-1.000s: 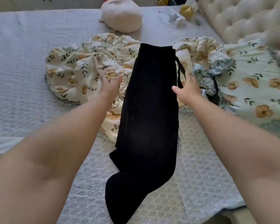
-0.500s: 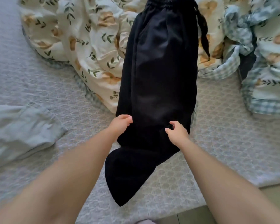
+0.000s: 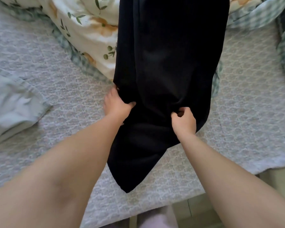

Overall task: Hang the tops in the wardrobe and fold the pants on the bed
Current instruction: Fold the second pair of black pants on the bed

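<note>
pants (image 3: 168,63) top cropped, left hand (image 3: 117,108) fingertips hidden

Soft daylight, mild blur (motion), wide-angle bending at the edges

Cream floral duvet (image 3: 89,30), orange blooms and green sprigs, bunched at upper left; its green-checked edge (image 3: 79,61) lies against the pale quilted bedspread (image 3: 247,102), which covers most of the view. More blue-green checked cloth (image 3: 257,15) rumpled at upper right, something dark just beside it, unidentifiable. Beige tiled floor (image 3: 280,180) shows past the bedspread's near edge, lower right.
</note>
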Motion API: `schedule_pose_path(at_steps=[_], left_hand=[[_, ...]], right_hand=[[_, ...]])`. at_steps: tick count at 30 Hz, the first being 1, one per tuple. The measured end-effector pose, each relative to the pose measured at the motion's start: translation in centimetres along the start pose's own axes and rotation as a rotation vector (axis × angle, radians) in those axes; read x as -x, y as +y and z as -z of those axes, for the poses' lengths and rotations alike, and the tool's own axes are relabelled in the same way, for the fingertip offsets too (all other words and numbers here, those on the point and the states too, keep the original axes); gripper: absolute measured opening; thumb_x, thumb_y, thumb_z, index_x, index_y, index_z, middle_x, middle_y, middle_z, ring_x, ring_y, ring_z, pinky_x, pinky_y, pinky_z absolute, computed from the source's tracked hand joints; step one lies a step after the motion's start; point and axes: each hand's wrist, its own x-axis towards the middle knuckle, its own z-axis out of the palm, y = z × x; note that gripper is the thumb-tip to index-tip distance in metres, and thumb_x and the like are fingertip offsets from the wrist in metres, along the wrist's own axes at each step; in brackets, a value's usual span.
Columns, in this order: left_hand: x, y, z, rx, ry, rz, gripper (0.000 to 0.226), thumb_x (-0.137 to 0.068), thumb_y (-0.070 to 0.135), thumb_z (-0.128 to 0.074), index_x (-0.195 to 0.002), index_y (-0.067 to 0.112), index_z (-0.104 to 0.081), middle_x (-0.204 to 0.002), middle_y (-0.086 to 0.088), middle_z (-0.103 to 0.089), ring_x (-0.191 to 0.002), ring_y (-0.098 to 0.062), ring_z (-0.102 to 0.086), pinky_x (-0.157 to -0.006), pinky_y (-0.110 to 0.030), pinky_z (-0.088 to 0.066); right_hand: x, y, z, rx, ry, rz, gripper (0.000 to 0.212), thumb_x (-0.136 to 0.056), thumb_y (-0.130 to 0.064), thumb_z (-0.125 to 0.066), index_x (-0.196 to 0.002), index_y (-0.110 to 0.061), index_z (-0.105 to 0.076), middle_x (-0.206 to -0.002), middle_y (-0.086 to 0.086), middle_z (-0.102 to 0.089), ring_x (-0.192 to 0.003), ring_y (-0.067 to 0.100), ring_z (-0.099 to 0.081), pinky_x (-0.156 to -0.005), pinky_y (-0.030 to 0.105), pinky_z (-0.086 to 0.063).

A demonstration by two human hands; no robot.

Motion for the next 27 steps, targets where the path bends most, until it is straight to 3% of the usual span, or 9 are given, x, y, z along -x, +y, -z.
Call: schedule_pose_path(at_steps=[3, 6, 11, 13, 16, 19, 21, 24, 27], left_hand=[[0.6, -0.4, 0.4, -0.341, -0.114, -0.090, 0.056, -0.088, 0.048, -0.058, -0.133, 0.018, -0.044, -0.117, -0.009, -0.061, -0.116, -0.029, -0.050, -0.104, -0.040, -0.033], [2.6, -2.0, 0.6, -0.334, -0.264, -0.125, 0.040, -0.094, 0.044, -0.051, -0.126, 0.021, -0.054, -0.102, -0.006, -0.066, -0.098, -0.027, -0.060, -0.091, -0.036, -0.041], [6.8, -5.9, -0.1, 0.003, -0.559, 0.005, 0.021, -0.092, 0.035, -0.059, -0.104, 0.019, -0.065, -0.091, 0.000, -0.067, -0.087, -0.021, -0.064, -0.076, -0.032, -0.051], [8.6, -7.0, -0.4, 0.061, -0.615, 0.039, 0.015, -0.093, 0.036, -0.058, -0.097, 0.022, -0.062, -0.081, 0.002, -0.064, -0.073, -0.017, -0.061, -0.061, -0.027, -0.048], [11.7, -8.9, -0.7, 0.158, -0.666, 0.107, 0.021, -0.092, 0.037, -0.059, -0.104, 0.020, -0.061, -0.081, 0.002, -0.063, -0.065, -0.014, -0.057, -0.048, -0.022, -0.039], [15.0, -10.7, -0.7, 0.289, -0.711, 0.223, 0.028, -0.092, 0.033, -0.061, -0.108, 0.011, -0.063, -0.080, 0.000, -0.063, -0.064, -0.015, -0.057, -0.049, -0.023, -0.042], [17.3, -12.1, -0.5, 0.411, -0.744, 0.320, 0.026, -0.091, 0.032, -0.062, -0.109, 0.013, -0.062, -0.090, 0.000, -0.067, -0.077, -0.017, -0.062, -0.063, -0.026, -0.051], [20.7, -14.9, -0.8, 0.578, -0.793, 0.479, 0.027, -0.092, 0.029, -0.061, -0.114, 0.015, -0.060, -0.107, -0.001, -0.068, -0.096, -0.019, -0.063, -0.076, -0.030, -0.052], [23.6, -17.3, -2.3, 0.365, -0.735, 0.547, 0.034, -0.091, 0.033, -0.062, -0.115, 0.010, -0.059, -0.107, -0.005, -0.065, -0.095, -0.021, -0.062, -0.075, -0.033, -0.055]], right_hand=[[2.2, 2.6, -1.7, 0.187, 0.162, 0.111, 0.043, -0.086, -0.031, -0.059, -0.127, -0.019, -0.049, -0.129, 0.000, -0.048, -0.122, 0.022, -0.043, -0.104, 0.038, -0.033], [4.8, 5.3, -3.4, 0.272, 0.272, 0.024, 0.067, -0.081, -0.026, -0.065, -0.140, -0.018, -0.035, -0.146, 0.005, -0.030, -0.135, 0.026, -0.028, -0.114, 0.040, -0.019], [8.1, 7.3, -5.2, -0.395, 0.356, -0.494, 0.085, -0.079, -0.027, -0.074, -0.146, -0.013, -0.024, -0.146, 0.009, -0.025, -0.127, 0.028, -0.038, -0.099, 0.039, -0.041], [9.4, 7.7, -6.0, -0.594, 0.255, -0.529, 0.069, -0.079, -0.029, -0.073, -0.137, -0.012, -0.039, -0.137, 0.006, -0.041, -0.118, 0.026, -0.051, -0.089, 0.033, -0.044], [11.4, 8.0, -6.7, -0.702, 0.031, -0.509, 0.062, -0.082, -0.031, -0.071, -0.134, -0.011, -0.043, -0.129, 0.004, -0.053, -0.117, 0.027, -0.053, -0.093, 0.035, -0.043], [13.6, 8.6, -6.4, -0.770, -0.114, -0.528, 0.052, -0.082, -0.024, -0.070, -0.126, -0.005, -0.051, -0.117, 0.008, -0.059, -0.108, 0.029, -0.056, -0.087, 0.034, -0.045], [15.2, 9.5, -5.5, -0.777, -0.125, -0.537, 0.046, -0.079, -0.023, -0.068, -0.117, -0.001, -0.055, -0.110, 0.009, -0.062, -0.098, 0.030, -0.060, -0.082, 0.034, -0.047], [16.8, 11.9, -3.4, -0.761, -0.031, -0.470, 0.025, -0.080, -0.021, -0.066, -0.093, -0.002, -0.059, -0.094, 0.008, -0.063, -0.085, 0.026, -0.059, -0.075, 0.032, -0.045], [17.3, 14.5, -1.6, -0.523, 0.117, -0.268, 0.028, -0.085, -0.032, -0.064, -0.100, -0.008, -0.063, -0.096, 0.006, -0.063, -0.095, 0.027, -0.058, -0.084, 0.033, -0.045]])
